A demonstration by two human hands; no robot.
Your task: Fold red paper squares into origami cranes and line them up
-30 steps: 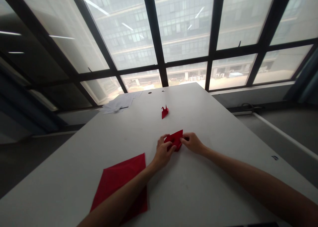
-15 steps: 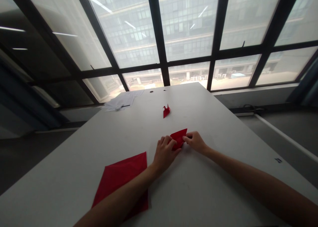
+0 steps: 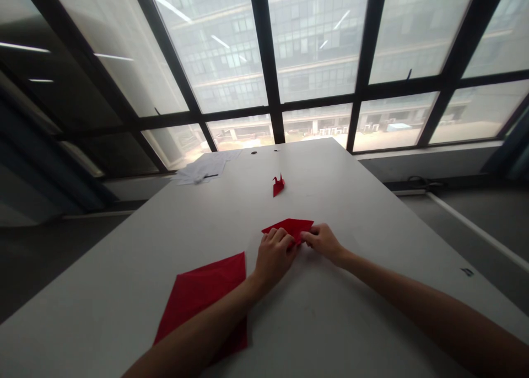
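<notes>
A folded piece of red paper [image 3: 294, 226] is between my two hands, low over the white table. My left hand [image 3: 276, 255] is closed on its left and near side, fingers curled over it. At the right end, my right hand [image 3: 324, 241] pinches the paper between thumb and fingers. My fingers hide part of its near edge. Beyond my hands stands a red origami crane [image 3: 278, 185]. A larger sheet of red paper [image 3: 202, 290] lies flat at the left, partly under my left forearm.
The white table [image 3: 330, 185] reaches towards tall dark-framed windows [image 3: 312, 42]. White papers [image 3: 202, 168] with a dark pen [image 3: 210, 176] lie at its far left. A small dark mark [image 3: 467, 272] is near the right edge.
The folded red paper now shows a wider shape, with a point sticking out to the left above my left hand. My hands have shifted slightly around it. The crane and larger sheet stay put.
</notes>
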